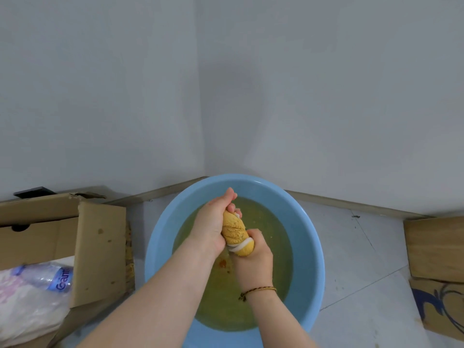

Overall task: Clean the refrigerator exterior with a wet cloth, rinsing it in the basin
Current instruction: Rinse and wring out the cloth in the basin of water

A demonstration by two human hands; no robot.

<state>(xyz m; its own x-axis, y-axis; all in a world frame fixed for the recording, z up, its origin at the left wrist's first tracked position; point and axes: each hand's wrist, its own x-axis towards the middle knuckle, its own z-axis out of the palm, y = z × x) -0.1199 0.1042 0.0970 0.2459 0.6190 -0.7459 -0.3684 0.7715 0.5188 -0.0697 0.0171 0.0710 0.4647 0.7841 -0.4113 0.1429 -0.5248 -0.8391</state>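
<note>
Two bare forearms reach over a blue basin (305, 222) set on a tiled floor (356, 249) in the corner of a room. The left hand (213, 223) grips the upper end of a twisted yellow cloth (234, 228), fingers curled round it. The right hand (254, 258), a braided bracelet (258, 290) at its wrist, clenches the lower end. The cloth is held just above the cloudy, yellow-green water (270, 229) that fills the basin. At left, an open cardboard box (100, 237) holds a plastic bottle (54, 275) and a plastic bag (25, 312). More cardboard (435, 248) rests near the wall at right.
</note>
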